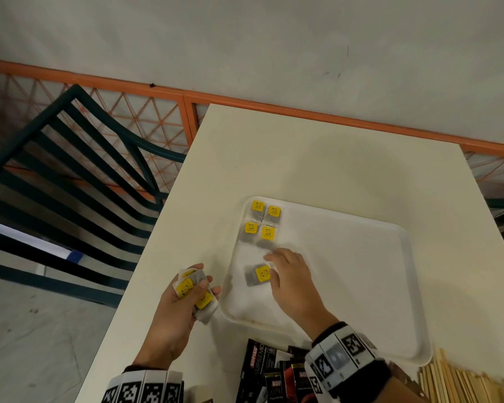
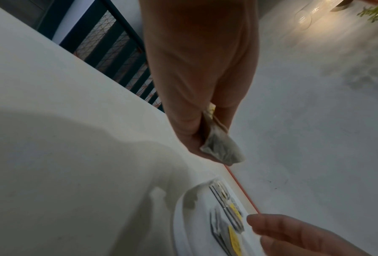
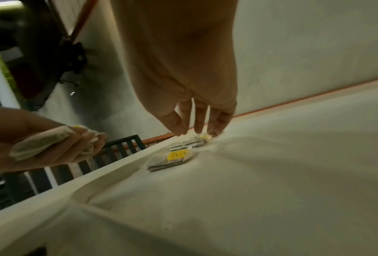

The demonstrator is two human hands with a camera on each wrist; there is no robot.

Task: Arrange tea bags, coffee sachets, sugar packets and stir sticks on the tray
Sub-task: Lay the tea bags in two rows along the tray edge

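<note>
Nearest us, Kopiko coffee sachets (image 1: pixel 262 370) and wooden stir sticks (image 1: pixel 460 382) are waiting just short of the white tray (image 1: pixel 361 286), not yet placed. Left of the tray, our left hand (image 1: pixel 181 303) is gripping a bundle of tea bags (image 1: pixel 197 289) as a ready supply. Over the tray, our right hand (image 1: pixel 288 274) is hovering with relaxed, empty fingers beside a lone tea bag (image 1: pixel 258 275), likely lining it up. Farther in the tray's left corner, four tea bags (image 1: pixel 262 221) are sitting in a square.

The left hand (image 1: pixel 184 295) grips a bunch of tea bags (image 1: pixel 197 289); the right hand (image 1: pixel 291 280) hovers palm-down, fingers extended.
</note>
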